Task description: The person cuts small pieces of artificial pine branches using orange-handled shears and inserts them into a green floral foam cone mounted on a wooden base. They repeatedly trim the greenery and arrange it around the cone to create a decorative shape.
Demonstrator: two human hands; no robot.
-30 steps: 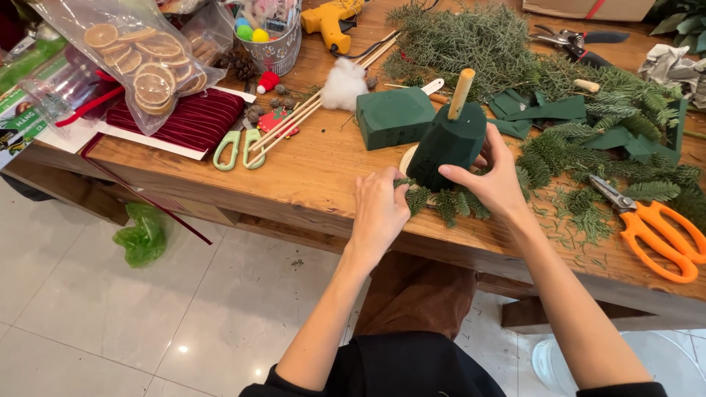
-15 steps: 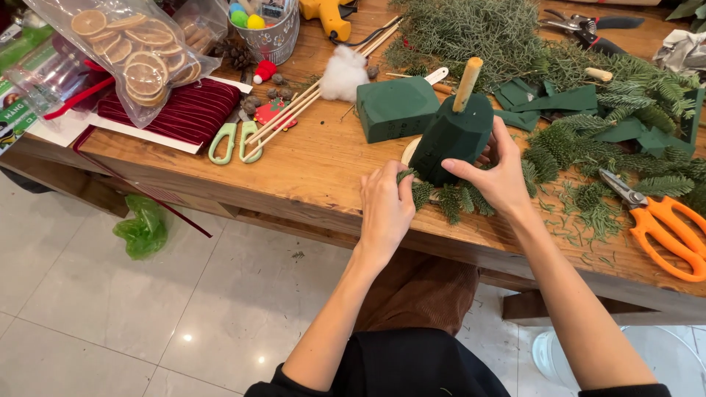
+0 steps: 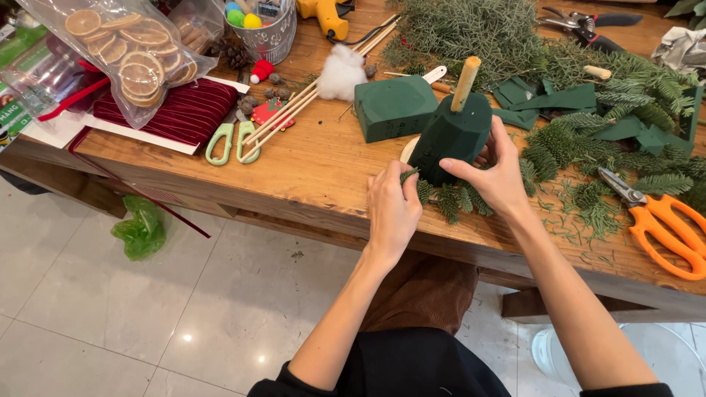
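A dark green foam cone with a wooden stick poking from its top stands on the wooden table. My right hand wraps around the cone's lower right side. My left hand pinches a small fir sprig against the cone's base at the left. More short fir sprigs ring the bottom of the cone. A dark green foam block lies just behind the cone.
Orange scissors lie at the right, green-handled scissors at the left by wooden skewers. A heap of fir branches fills the back right. A bag of dried orange slices, red velvet ribbon, a yellow glue gun and a tin stand behind.
My left hand has moved up from the table edge to the cone's base with a sprig. My right hand has stayed on the cone. The view has shifted slightly.
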